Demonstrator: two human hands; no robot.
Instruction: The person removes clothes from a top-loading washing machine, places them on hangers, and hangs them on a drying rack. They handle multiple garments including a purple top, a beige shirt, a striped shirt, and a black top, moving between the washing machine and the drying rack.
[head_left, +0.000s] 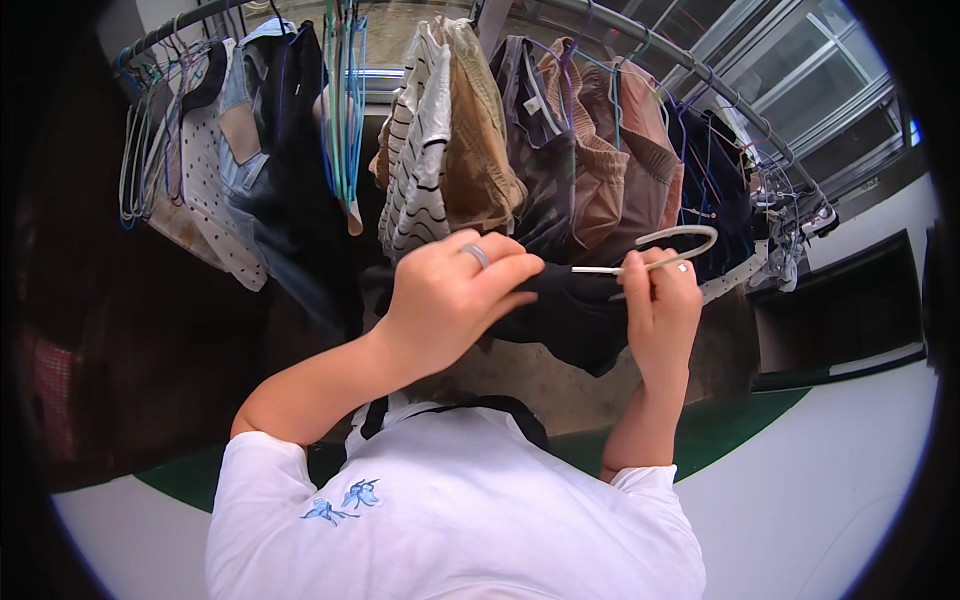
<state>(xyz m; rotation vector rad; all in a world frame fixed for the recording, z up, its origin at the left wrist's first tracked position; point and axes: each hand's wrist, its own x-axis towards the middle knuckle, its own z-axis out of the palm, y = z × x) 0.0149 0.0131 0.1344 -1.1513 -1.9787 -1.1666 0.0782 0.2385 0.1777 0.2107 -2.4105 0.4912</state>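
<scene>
My right hand point(662, 305) is closed round a white hanger point(596, 269), whose curved hook rises above the fingers and bends back to the left. A black garment point(565, 325) hangs below the hanger, between my two hands. My left hand point(445, 290), with a silver ring on one finger, pinches the garment's upper edge near the hanger's left side. Where the rest of the hanger runs, the cloth and my left hand hide it.
Ahead, a curved metal rail point(690, 65) carries hung clothes: a striped white top point(415, 140), brown trousers point(600, 185), a denim piece point(245, 160). Bare hangers bunch at the left point(150, 150) and middle point(345, 100). A dark framed opening point(840, 310) is at the right.
</scene>
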